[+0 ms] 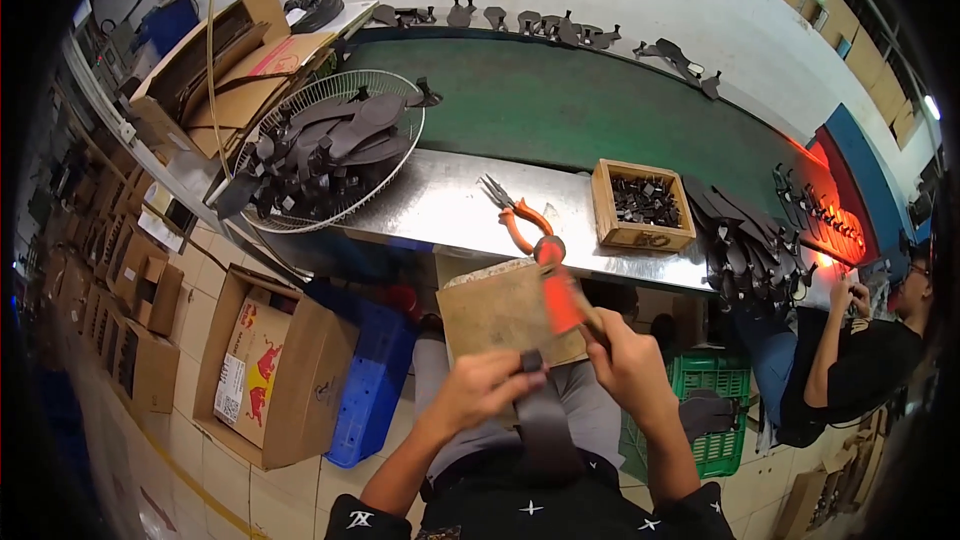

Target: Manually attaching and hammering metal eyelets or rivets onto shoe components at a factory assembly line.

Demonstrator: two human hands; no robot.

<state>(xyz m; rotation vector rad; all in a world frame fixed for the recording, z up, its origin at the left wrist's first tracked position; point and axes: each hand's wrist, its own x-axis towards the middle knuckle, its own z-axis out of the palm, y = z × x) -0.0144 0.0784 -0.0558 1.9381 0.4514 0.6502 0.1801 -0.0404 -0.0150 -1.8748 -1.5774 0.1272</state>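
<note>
Head view: take as landmark the wooden box [650, 236], well filled with loose small black parts [642, 202]. To the near left of the box, find left hand [488, 387] narrowed in a pinch on a dark flat piece [545, 430], with a small black block [531, 362] at the fingertips. Nearer the box, on its near side, find right hand [632, 365] curled around a red tool [562, 305]; too blurred to name by kind. Also to the near left of the box, see tan board [490, 315] above the lap. Just left of the box, see orange-handled pliers [506, 204], unheld, on the metal counter [450, 200]. Well left of the box, see wire basket [408, 158] heaped with dark pieces [370, 120], with black blocks on several. Just right of the box, see a similar pile [735, 230]; beyond the box, past the green belt [560, 95], a scattered row [565, 30] along the wall. Judge as mid-batch: many pieces apparently fitted with blocks, held piece probably unfinished, plenty of loose parts left. Cannot tell the seating of the held block, nor finished heap from waiting one.
</note>
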